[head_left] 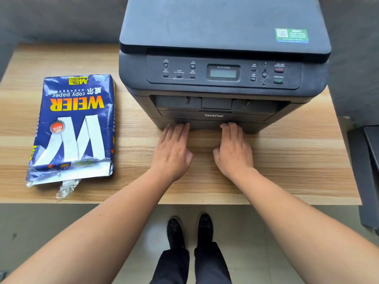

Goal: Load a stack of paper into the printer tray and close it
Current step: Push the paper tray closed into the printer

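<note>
A dark grey Brother printer (223, 74) stands at the back of a wooden table (287, 160). Its paper tray (205, 125) sits flush in the bottom of the front. My left hand (174, 148) and my right hand (233, 148) lie palm down on the table just in front, fingers straight, with the fingertips touching the tray's lower front edge. To the left lies a blue pack of copy paper (75, 128), its near end torn open with white sheets showing.
A strip of torn clear wrapper (66, 188) hangs off the pack near the table's front edge. A dark cabinet or stand (369, 171) is beside the table on the right. My feet (189, 232) stand on the tiled floor below.
</note>
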